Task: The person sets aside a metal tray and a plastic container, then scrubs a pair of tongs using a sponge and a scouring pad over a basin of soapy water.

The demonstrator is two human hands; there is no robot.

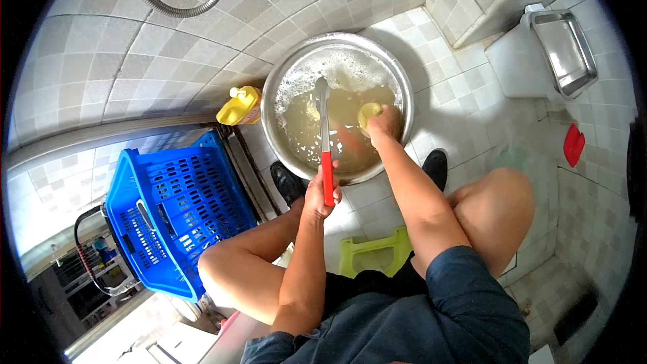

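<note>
Fingers of left hand (317, 195) clamp a red-handled tool (327, 162) mid-frame; those of right hand (386, 122) grip a yellowish object (367, 114).

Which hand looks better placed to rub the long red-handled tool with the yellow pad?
Probably the right hand: it holds the yellow pad within the metal basin's rim, near the long tool. The left hand is occupied, gripping the red handle.

**Blue perforated plastic basket (168, 209) stood at left**

A ribbed metal hose (182, 11) looped before the beige tiled wall (168, 40); a rectangular silvery tray (566, 54) showed atop a white container (515, 64) at right; a bright red object (573, 145) lay near them.
</note>
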